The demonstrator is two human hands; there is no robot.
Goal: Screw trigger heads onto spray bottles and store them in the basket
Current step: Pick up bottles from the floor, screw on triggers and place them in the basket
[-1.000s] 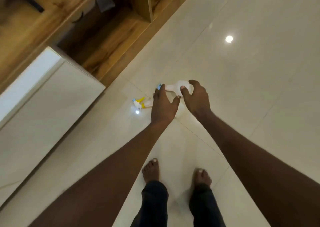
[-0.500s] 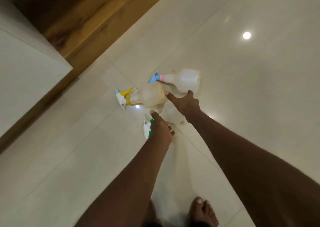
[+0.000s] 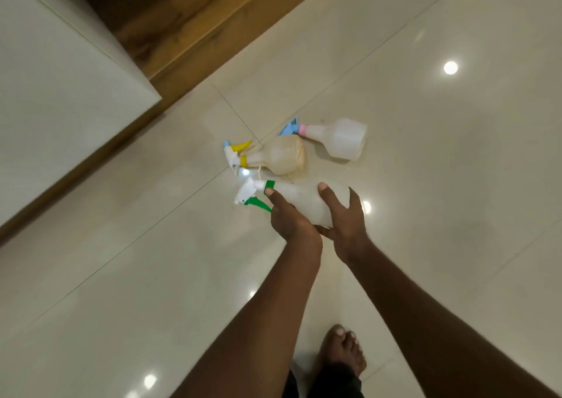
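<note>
Three translucent spray bottles are at the middle of the tiled floor. The nearest, a white bottle with a green-and-white trigger head (image 3: 301, 200), is held in both hands. My left hand (image 3: 290, 219) grips its neck just behind the green collar. My right hand (image 3: 345, 222) wraps the bottle's body. Beyond it a yellowish bottle with a yellow-and-white trigger head (image 3: 281, 155) lies on its side. A clear bottle with a pink collar and blue trigger (image 3: 340, 139) lies farther right. No basket is in view.
A white cabinet (image 3: 60, 87) fills the upper left, with a wooden plinth (image 3: 194, 29) running diagonally beside it. My bare foot (image 3: 340, 352) stands at the bottom. Glossy cream tiles (image 3: 456, 184) stretch to the right with ceiling-light reflections.
The view dropped closer to the floor. My hands went from above the bottles to closing on the green-trigger bottle, left at the neck, right around the body.
</note>
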